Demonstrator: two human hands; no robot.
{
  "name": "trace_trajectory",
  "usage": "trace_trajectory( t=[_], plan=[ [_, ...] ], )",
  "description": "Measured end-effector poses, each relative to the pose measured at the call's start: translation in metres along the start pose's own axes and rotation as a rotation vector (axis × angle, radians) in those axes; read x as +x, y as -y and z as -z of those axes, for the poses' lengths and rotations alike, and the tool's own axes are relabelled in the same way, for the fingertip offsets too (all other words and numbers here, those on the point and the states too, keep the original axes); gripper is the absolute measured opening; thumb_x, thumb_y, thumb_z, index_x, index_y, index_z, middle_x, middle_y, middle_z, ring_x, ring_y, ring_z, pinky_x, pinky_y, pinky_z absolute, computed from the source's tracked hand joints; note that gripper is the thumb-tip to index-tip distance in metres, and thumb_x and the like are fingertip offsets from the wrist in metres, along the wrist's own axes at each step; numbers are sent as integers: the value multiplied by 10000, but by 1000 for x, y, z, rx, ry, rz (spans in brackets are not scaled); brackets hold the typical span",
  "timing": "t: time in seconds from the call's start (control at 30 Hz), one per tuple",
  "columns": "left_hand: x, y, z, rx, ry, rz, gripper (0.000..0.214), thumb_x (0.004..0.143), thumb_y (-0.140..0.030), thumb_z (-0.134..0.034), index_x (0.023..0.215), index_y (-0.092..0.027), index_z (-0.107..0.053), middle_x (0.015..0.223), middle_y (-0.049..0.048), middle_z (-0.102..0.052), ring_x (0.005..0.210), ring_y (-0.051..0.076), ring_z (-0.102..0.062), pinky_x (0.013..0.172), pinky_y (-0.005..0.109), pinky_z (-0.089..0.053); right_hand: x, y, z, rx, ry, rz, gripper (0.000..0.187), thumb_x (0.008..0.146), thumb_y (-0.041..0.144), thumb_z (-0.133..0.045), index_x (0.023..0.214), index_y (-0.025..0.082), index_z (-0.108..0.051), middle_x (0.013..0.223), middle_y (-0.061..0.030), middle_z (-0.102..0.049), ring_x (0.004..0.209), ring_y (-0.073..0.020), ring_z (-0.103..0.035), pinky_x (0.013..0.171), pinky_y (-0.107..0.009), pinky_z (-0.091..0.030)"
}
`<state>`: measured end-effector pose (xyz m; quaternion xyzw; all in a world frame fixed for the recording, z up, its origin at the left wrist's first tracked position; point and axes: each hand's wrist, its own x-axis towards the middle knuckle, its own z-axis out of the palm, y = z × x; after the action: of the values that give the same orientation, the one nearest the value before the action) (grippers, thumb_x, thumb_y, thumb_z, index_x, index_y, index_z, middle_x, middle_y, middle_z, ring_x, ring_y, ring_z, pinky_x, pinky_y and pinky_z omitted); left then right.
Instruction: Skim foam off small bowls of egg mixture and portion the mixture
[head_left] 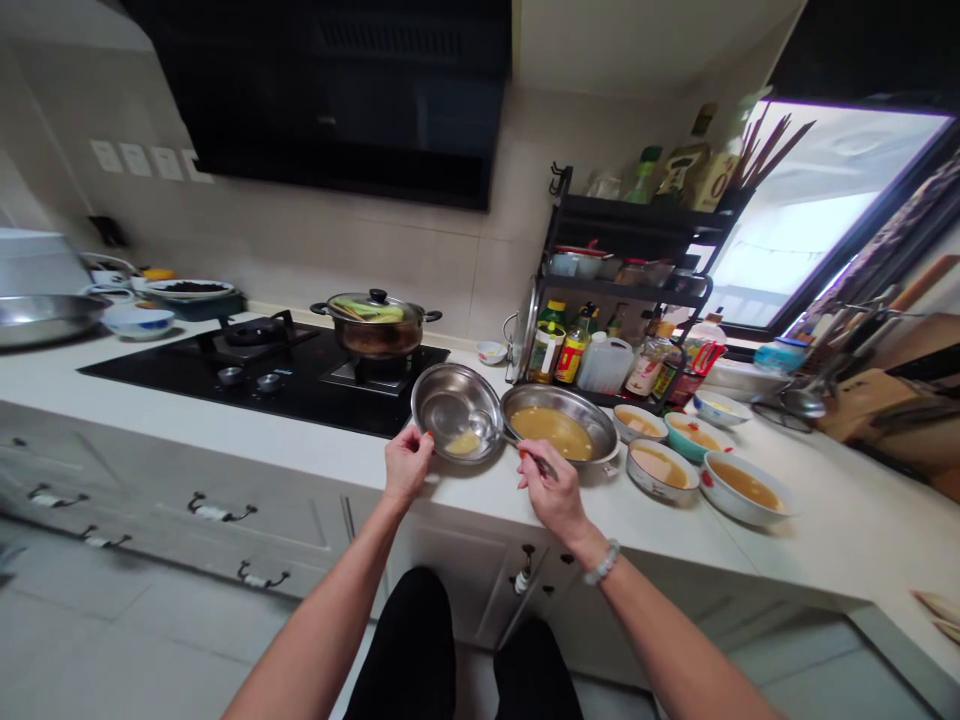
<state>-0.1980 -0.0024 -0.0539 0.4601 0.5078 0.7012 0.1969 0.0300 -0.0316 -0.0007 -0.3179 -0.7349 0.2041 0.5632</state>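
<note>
Two steel vessels stand on the counter (225, 425), right of the hob. The left hand (407, 465) clasps the near rim of the tilted steel bowl (450, 398), which holds a little yellow liquid. The right hand (551, 490), fingers closed, pinches the ladle (485, 425). Its long axis runs far-left from that hand into the bowl. The fuller steel basin (600, 418) lies just right.

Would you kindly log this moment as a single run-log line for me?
left hand: grips tilted steel bowl rim | right hand: holds spoon in its yellow liquid | beside: fuller steel bowl
</note>
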Motion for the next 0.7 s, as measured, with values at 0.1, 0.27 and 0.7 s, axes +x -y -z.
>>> trace_trajectory(
  t=[0.1,0.27,0.7],
  plan=[
    [0,-1,0,-2,7,-5,270,697,-269,-581,503,-206,-404,464,-65,-427,478,88,-383,505,205,-321,2,-7,-7,-34,40,39,161,853,271,-517,915,234,-661,740,-24,-589,568,-132,-567,540,-271,-532],
    [0,-3,1,14,8,-22,268,698,-261,-577,498,-206,-409,460,-64,-418,476,89,-368,497,208,-310,3,-5,-11,71,-85,-192,144,818,330,-561,865,208,-620,639,15,-602,469,-113,-580,458,-229,-510],
    [0,-1,0,11,0,5,272,704,-274,-570,502,-206,-402,456,-64,-418,478,89,-368,496,206,-306,30,2,2,521,-465,-578,281,600,301,-702,776,166,-530,484,20,-601,395,-109,-550,330,-171,-423]
  ],
)
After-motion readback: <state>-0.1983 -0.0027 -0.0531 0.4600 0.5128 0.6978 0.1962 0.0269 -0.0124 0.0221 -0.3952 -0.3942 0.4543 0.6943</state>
